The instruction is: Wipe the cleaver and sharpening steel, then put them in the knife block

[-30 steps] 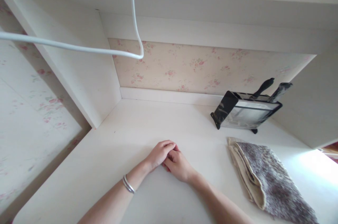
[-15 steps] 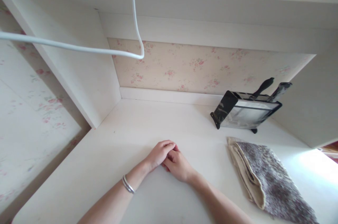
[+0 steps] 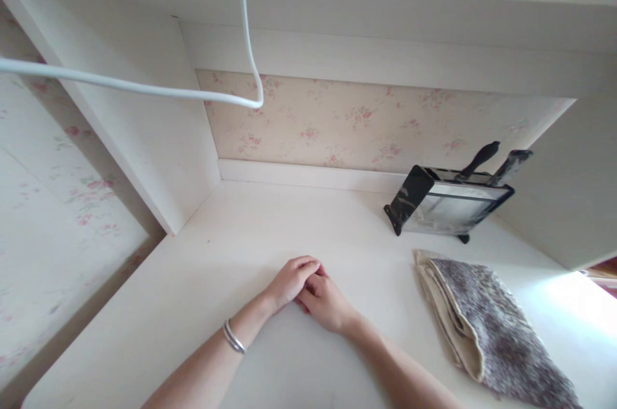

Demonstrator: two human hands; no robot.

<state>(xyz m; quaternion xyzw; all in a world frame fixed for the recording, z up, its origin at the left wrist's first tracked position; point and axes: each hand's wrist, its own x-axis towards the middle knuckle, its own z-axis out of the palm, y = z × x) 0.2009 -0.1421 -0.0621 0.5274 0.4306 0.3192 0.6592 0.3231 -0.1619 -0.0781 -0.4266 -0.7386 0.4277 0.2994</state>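
Observation:
My left hand (image 3: pixel 292 281) and my right hand (image 3: pixel 326 301) are clasped together on the white countertop (image 3: pixel 202 267). The left fingers fold over the right hand's fingertips, and the right thumb lies against the left palm side. Both hands are closed, with no object showing between them; the inner fingers are partly hidden. A silver bracelet (image 3: pixel 234 336) circles my left wrist. To the right of my right hand lies a folded towel (image 3: pixel 501 325), grey-brown and mottled with a beige underside.
A black-framed knife holder (image 3: pixel 448 206) with clear sides and two black handles stands at the back right. A white cable (image 3: pixel 159 90) hangs across the upper left. White cabinets (image 3: pixel 337 17) overhang the counter, with floral wallpaper (image 3: pixel 337 119) behind it.

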